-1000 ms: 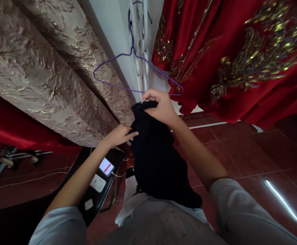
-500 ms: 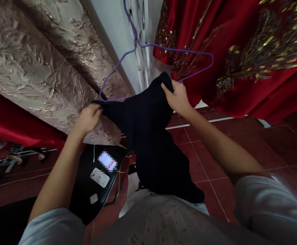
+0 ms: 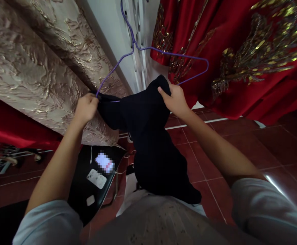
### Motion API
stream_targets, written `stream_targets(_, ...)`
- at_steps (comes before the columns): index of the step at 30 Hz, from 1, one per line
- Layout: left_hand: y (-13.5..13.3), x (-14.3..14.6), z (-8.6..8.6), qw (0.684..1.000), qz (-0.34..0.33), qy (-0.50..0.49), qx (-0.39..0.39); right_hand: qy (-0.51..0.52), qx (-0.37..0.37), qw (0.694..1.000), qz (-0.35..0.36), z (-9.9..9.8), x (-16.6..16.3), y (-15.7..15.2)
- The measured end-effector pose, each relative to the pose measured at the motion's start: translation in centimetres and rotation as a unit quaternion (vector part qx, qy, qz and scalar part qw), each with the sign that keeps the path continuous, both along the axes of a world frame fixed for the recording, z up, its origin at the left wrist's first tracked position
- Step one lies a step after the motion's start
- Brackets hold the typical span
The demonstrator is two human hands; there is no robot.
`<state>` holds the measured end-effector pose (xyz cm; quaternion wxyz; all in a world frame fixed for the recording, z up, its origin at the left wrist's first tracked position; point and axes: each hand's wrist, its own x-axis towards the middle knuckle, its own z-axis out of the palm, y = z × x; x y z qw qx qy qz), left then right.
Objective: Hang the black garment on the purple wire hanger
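**Pale wall (image 3: pixel 102 27) above red tiled floor (image 3: pixel 201 153)**

The wall is flanked by hung fabric — pale embossed cloth (image 3: pixel 48 71) on the left, red sequined cloth (image 3: pixel 235 100) on the right — with white openwork posts (image 3: pixel 139 30) seen against it. A black bench (image 3: pixel 80 190) is set at lower left, a metal leg (image 3: pixel 116 190) seen beside its right edge. A streak of light (image 3: pixel 278 188) is reflected in the floor.
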<state>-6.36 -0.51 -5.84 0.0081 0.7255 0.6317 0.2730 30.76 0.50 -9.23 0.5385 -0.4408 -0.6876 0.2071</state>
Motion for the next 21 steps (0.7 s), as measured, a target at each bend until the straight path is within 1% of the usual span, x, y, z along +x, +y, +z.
stream_targets(2,-0.5,-0.2,0.6,0.997,-0.012,-0.016,0.079,0.000,-0.005,1.000,0.002,-0.2,-0.5,0.1)
stream_targets(4,-1.1,-0.5,1.1,0.991,-0.049,-0.013,0.124,-0.001,-0.010,1.000,0.005,-0.3,-0.7,0.1)
stream_targets(7,-2.2,-1.2,1.6,0.987,-0.110,-0.005,0.118,0.002,-0.021,1.000,0.005,-0.4,-0.5,0.2)
stream_targets(9,-2.6,-1.2,2.4,0.982,-0.135,-0.041,0.126,0.006,-0.027,1.000,0.006,-0.4,-0.4,0.2)
stream_targets(12,-2.5,0.3,4.2,0.970,-0.159,-0.096,0.154,0.010,-0.043,0.998,0.036,-0.3,-0.7,0.0)
stream_targets(14,-1.9,2.1,5.2,0.965,-0.182,-0.085,0.168,0.018,-0.057,0.996,0.068,-0.3,-1.2,-0.6)
stream_targets(16,-1.3,3.9,5.6,0.963,-0.192,-0.070,0.177,0.033,-0.063,0.994,0.088,-0.2,-1.4,-1.7)
stream_targets(18,-0.7,5.1,5.5,0.963,-0.190,-0.078,0.177,0.043,-0.042,0.994,0.094,0.0,-0.8,-3.0)
stream_targets(19,-0.4,5.3,5.3,0.963,-0.189,-0.084,0.173,0.044,-0.019,0.995,0.083,0.2,-0.3,-3.7)
stream_targets(21,0.0,5.2,5.1,0.964,-0.183,-0.089,0.168,0.038,0.038,0.998,0.030,0.9,1.4,-4.6)
